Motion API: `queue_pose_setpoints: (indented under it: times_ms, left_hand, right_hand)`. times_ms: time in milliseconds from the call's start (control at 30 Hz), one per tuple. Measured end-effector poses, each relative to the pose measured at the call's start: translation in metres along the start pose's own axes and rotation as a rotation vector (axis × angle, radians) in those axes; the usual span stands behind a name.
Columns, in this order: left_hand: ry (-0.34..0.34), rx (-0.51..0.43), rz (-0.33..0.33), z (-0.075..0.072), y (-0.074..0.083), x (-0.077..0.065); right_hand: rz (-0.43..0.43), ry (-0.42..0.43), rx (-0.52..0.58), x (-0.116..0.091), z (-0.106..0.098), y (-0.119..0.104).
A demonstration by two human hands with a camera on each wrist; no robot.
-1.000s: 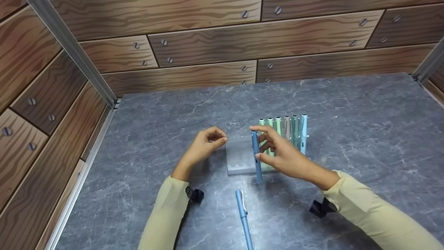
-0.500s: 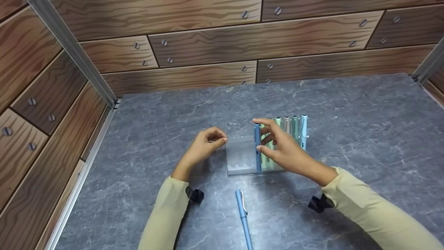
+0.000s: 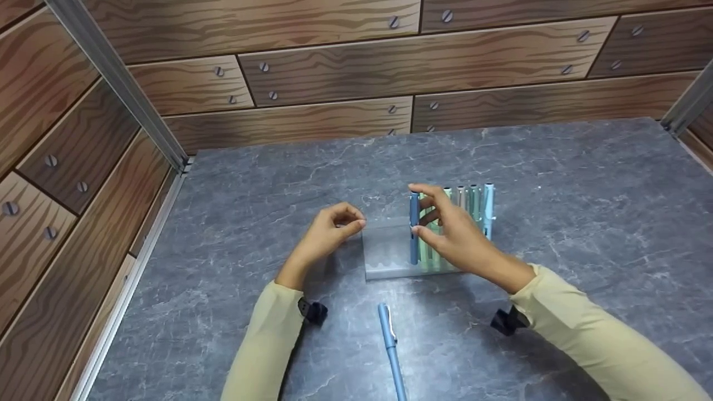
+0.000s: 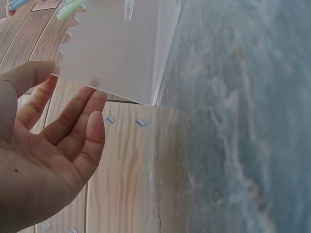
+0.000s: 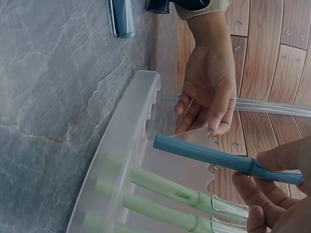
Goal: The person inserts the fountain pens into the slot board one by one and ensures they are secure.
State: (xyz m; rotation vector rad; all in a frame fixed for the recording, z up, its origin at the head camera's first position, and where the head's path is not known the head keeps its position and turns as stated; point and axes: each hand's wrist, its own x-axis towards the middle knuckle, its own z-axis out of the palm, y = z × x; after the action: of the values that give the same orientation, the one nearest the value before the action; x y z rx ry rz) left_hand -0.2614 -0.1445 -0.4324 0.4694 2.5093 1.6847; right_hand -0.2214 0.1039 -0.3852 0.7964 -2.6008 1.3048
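Observation:
My right hand (image 3: 459, 239) pinches a dark blue pen (image 3: 414, 250) upright between thumb and fingers. Its lower end hangs over the front lip of a clear plastic pen stand (image 3: 384, 245). Seen from the right wrist, that pen (image 5: 204, 154) slants across the stand beside a light green pen (image 5: 160, 184) in a slot. At the stand's left side, my left hand (image 3: 326, 236) holds the upper corner between thumb and fingertips, with notches along that edge (image 4: 65, 36). Several green, greyish and light blue pens fill the stand's right part, partly behind my right hand.
Another blue pen (image 3: 388, 334) with a silver clip lies on the grey marbled table (image 3: 250, 200), in front of the stand and between my forearms. Wood-patterned panels (image 3: 334, 72) wall the table at the back and left.
My right hand has carried the dark blue pen away from me, from in front of the stand to over its slots, beside the light green pens. My left hand has stayed put.

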Motion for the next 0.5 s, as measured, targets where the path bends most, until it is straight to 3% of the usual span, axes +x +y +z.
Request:
queue_pose_setpoints:
  times_ms: [500]
  left_hand:
    - [0.006, -0.005, 0.025, -0.0004, -0.0024, 0.001]
  right_hand:
    - [0.02, 0.017, -0.033, -0.0003, 0.0101, 0.008]
